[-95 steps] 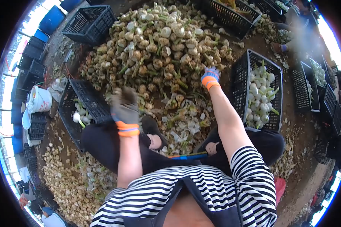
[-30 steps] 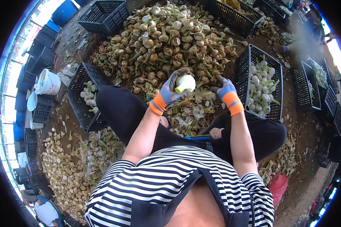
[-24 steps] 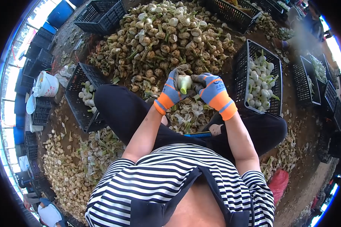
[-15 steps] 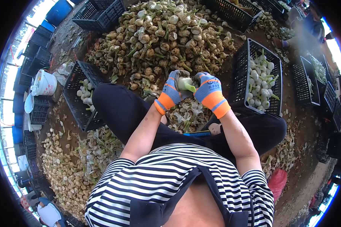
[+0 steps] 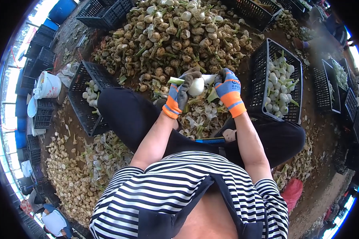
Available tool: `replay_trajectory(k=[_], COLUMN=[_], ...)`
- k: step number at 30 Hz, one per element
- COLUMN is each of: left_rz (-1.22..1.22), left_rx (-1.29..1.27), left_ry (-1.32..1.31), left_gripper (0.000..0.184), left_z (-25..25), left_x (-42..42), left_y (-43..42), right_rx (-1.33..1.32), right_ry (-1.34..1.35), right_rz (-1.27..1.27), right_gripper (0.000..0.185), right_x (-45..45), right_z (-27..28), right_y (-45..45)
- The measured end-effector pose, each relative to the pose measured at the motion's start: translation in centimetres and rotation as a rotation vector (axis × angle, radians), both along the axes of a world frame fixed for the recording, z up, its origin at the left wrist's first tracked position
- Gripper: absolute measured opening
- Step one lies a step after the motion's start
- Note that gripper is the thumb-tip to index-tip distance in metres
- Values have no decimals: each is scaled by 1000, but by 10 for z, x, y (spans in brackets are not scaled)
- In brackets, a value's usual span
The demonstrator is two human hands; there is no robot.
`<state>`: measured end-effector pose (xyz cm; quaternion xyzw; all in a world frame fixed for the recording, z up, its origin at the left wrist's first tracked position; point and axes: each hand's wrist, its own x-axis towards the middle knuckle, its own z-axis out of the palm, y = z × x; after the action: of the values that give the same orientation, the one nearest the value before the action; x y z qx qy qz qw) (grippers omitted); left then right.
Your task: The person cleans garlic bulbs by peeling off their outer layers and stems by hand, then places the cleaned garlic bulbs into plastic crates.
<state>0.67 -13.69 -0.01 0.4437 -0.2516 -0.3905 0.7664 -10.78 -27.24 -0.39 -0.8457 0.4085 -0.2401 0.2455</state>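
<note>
Plainly, the heap of soiled bulbs (image 5: 175, 46) was the biggest thing before us, and everything else could be placed by it. On its near side sat the person (image 5: 187, 179) in the striped shirt, knees spread toward it. To the right of the heap stood a black crate (image 5: 260, 75) with paler bulbs (image 5: 281, 89) inside; to its left lay a second crate (image 5: 99, 75), partly covered by a knee. A litter of papery peelings (image 5: 199, 121) spread along the heap's near edge, between the feet. Just short of that same edge, above the litter, were the two gloved hands, side by side and a little apart. The left hand (image 5: 181, 91) was curled round a white bulb (image 5: 196, 87), its fingers on the heap side; the right hand (image 5: 228, 87) had its fingertips pinched on a pale strip of skin (image 5: 209, 79). That made the left hand the nearer, in full contact with the bulb, while the right stood clear of the bulb's round body and seemed linked to it by the strip alone. The bulb's long axis ran crosswise, roughly along the near edge of the heap: its green stem (image 5: 176, 81) poked out past the left hand, tipped slightly heapward, and the strip reached the opposite way. Whether the strip was joined to the bulb at its inner end, I couldn't tell from where I stood.
</note>
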Motion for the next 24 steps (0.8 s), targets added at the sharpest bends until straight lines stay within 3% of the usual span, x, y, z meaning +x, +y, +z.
replay_trajectory(k=[3, 6, 7, 8, 10, 13, 15, 16, 18, 19, 20, 21, 23, 24], left_rz=[-57, -69, -59, -52, -103, 60, 344, 521, 508, 417, 540, 339, 305, 379], left_rx=[-139, -294, -349, -407, -523, -650, -787, -822, -843, -827, -698, -703, -449, -227], left_ry=[204, 433, 541, 648, 837, 1075, 937, 745, 662, 747, 700, 719, 770, 740], left_gripper=[33, 37, 37, 38, 31, 50, 67, 76, 84, 81, 75, 61, 46, 37], left_z=[-1, 4, 6, 8, 20, 9, 35, 53, 68, 62, 47, 40, 18, 11], left_x=[4, 14, 17, 21, 30, 80, 116, 126, 141, 142, 142, 126, 100, 83], left_y=[-2, 2, 1, 0, 5, 29, 55, 70, 90, 96, 93, 85, 61, 45], right_rx=[162, 258, 400, 416, 367, 463, 389, 319, 285, 262, 238, 211, 187, 350], right_ry=[94, 560, 730, 841, 1024, 841, 614, 505, 543, 553, 637, 720, 879, 724], right_rz=[-78, 79, 177, 355, 567, 151, -94, -171, 6, 101, 121, 144, 152, 81], right_gripper=[28, 33, 37, 39, 37, 37, 39, 42, 45, 47, 48, 50, 54, 49], right_x=[-7, -16, -17, -25, -32, -26, -16, -10, 7, 19, 29, 36, 49, 48], right_z=[-19, -32, -49, -88, -109, -126, -137, -138, -147, -151, -156, -165, -174, -229], right_y=[-15, -23, -28, -34, -20, -38, -63, -71, -89, -95, -93, -87, -82, -97])
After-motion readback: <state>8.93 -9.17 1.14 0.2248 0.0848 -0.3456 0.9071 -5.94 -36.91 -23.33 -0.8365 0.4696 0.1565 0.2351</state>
